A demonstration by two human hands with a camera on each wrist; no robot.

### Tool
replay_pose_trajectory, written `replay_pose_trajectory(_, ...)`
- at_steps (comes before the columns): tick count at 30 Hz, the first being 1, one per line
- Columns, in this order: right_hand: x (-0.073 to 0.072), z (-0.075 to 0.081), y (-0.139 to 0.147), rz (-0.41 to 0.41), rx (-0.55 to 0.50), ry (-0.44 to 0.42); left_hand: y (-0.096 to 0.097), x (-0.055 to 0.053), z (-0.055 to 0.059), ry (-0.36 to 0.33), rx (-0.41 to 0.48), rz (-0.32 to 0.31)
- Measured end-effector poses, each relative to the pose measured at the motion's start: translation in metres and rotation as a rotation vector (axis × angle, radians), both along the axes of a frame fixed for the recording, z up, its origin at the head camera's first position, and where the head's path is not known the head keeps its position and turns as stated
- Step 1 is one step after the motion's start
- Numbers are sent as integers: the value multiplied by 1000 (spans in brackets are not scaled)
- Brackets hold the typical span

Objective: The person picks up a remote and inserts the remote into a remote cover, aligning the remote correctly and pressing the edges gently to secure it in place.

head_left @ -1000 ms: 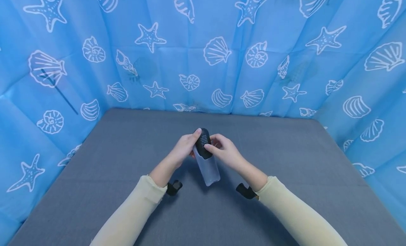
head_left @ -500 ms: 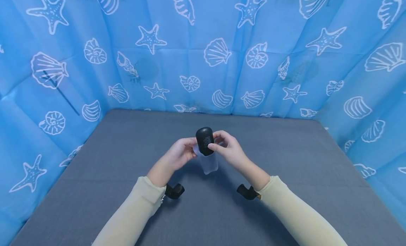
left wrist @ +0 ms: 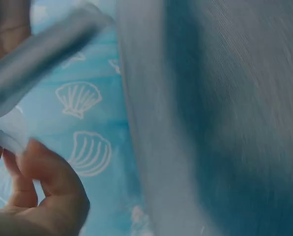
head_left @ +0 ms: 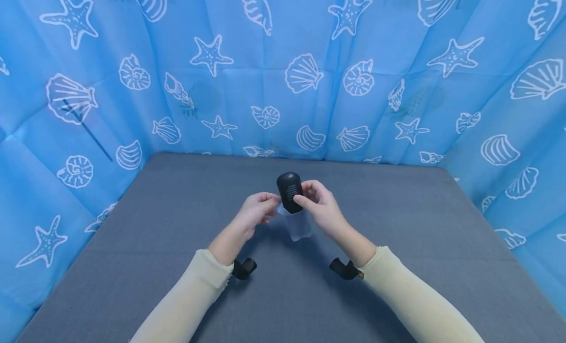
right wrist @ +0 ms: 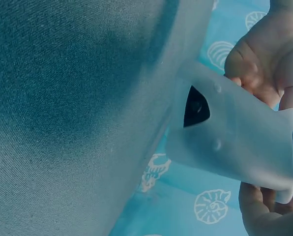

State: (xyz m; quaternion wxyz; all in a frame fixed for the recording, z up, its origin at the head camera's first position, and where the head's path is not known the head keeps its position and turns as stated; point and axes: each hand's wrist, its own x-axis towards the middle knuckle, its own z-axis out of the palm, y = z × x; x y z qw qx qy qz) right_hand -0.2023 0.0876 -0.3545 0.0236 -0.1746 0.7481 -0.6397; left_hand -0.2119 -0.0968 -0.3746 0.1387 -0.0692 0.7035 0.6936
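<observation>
A black handheld device (head_left: pixel 289 190) with a rounded end and small printed text sticks up out of a frosted, translucent soft sleeve (head_left: pixel 298 227). My right hand (head_left: pixel 320 208) grips it from the right, the thumb on the printed face. On the other side, my left hand (head_left: pixel 256 213) pinches the sleeve's open rim between thumb and fingers, as the left wrist view also shows. In the right wrist view the sleeve (right wrist: pixel 240 137) has small raised dots and a gap through which something black shows. The device's lower part is hidden inside the sleeve.
A grey cloth-covered table (head_left: pixel 177 294) lies below the hands. Blue curtain (head_left: pixel 274 87) with white shell and starfish prints surrounds its back and sides. Black wrist mounts (head_left: pixel 244 268) stick out inward from both cuffs.
My left thumb has left the black device, and that hand now pinches the sleeve's rim. Device and sleeve have shifted slightly right and tipped, so less of the sleeve's length shows.
</observation>
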Motion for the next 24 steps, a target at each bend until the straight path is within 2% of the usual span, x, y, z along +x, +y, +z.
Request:
replay_pose_trajectory(2,0,0,-1,-9,18,-10,-1,1,0,-9,-133,-37)
replay_pose_trajectory(5,0,-1,-2,-2,35,-18,-3,2,4,-43,-203,-140)
replay_pose_trajectory(8,0,-1,-2,13,47,-9,-6,2,9,-110,-170,-251)
replay_pose_trajectory(12,0,-1,-2,18,58,3,-11,1,11,-172,-98,-334)
replay_pose_trajectory(19,0,-3,-2,47,104,-10,-14,2,8,-188,-102,-424)
replay_pose_trajectory(24,0,-1,-1,86,129,-5,-15,0,6,-175,-107,-440)
